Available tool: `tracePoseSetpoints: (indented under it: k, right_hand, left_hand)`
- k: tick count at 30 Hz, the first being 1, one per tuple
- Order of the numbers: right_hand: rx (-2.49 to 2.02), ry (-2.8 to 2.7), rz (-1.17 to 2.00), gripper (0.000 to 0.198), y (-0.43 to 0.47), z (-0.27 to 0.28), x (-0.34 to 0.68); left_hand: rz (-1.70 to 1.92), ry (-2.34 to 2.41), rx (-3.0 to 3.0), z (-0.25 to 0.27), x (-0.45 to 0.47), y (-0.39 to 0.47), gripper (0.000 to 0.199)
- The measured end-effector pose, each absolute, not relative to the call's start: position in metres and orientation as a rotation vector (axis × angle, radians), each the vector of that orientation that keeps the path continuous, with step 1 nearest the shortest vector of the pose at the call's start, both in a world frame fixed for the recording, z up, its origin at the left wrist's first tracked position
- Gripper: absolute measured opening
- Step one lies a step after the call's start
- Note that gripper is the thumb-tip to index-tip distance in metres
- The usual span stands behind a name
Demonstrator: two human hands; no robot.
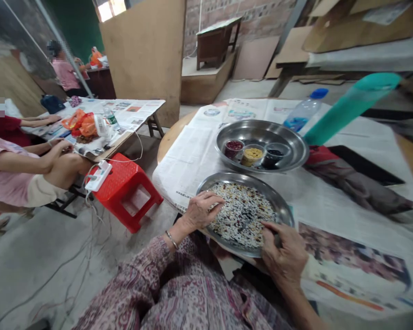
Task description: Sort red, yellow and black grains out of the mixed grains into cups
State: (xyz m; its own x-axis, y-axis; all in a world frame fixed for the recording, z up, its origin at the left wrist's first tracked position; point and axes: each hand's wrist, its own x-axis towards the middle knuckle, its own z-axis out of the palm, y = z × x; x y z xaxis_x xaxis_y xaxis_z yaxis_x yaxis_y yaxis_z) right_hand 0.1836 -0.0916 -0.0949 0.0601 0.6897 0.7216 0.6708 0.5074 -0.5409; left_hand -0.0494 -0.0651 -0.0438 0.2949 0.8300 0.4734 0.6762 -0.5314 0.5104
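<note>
Your left hand (203, 210) stretches palm-down, loosely spread, apparently empty, over mixed-colour small grains (241, 205) in the round silver metal tray (285, 209); your right hand (284, 251) curls, forefinger extended, any pinch indiscernible.

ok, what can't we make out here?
All head view:
Right grip: whether it pinches anything; too small, blurred.
Near tray: floor mostly hidden by mixed grains.
Newspaper: small print too blurred.
Red-sleeved person: cut off by left edge.
</note>
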Motion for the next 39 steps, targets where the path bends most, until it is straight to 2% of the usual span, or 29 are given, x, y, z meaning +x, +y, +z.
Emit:
tracePoseSetpoints:
  k: [11,24,35,39]
  right_hand:
    - [-1.225,-1.689,0.005,0.018,-0.091,-0.098,0.188]
    - [-1.241,-1.774,-0.023,0.021,-0.094,-0.095,0.190]
    - [-1.168,-1.868,-0.189,0.018,-0.094,-0.084,0.189]
    - [-1.144,-1.877,-0.193,0.015,-0.095,-0.085,0.190]
  left_hand:
    - [1.196,1.333,2.348,-0.051,-0.048,-0.062,0.011]
    - [1.040,1.392,2.375,-0.049,-0.048,-0.063,0.018]
    - [1.445,1.260,2.309,-0.059,-0.057,-0.060,0.018]
    - [1.402,1.453,2.223,-0.057,-0.072,-0.050,0.019]
